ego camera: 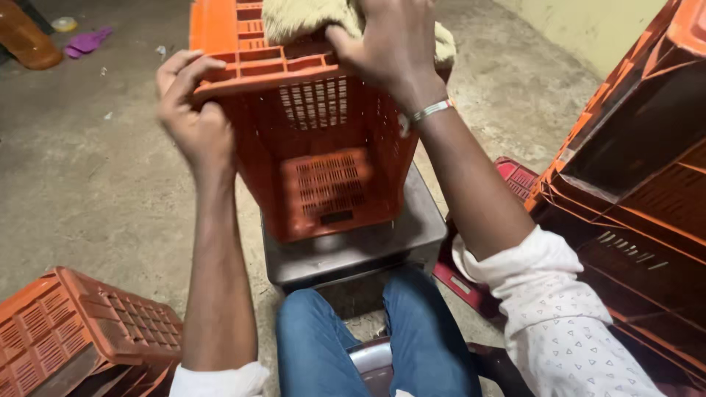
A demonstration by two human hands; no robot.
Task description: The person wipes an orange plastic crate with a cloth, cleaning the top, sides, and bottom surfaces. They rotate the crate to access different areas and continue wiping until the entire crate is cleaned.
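An orange plastic crate (316,147) with slotted walls stands tilted on a dark metal box (368,250) in front of my knees. My left hand (190,110) grips the crate's near left rim corner. My right hand (390,44) reaches over the right rim and presses a beige cloth (294,18) against the crate's top edge. A metal bracelet (430,112) circles my right wrist.
A stack of orange crates (640,169) rises at the right, with a red crate (507,180) lying on the floor beside it. Another orange crate (81,331) lies tipped at the lower left. An orange bottle (26,37) and purple scrap (87,42) rest on the concrete floor far left.
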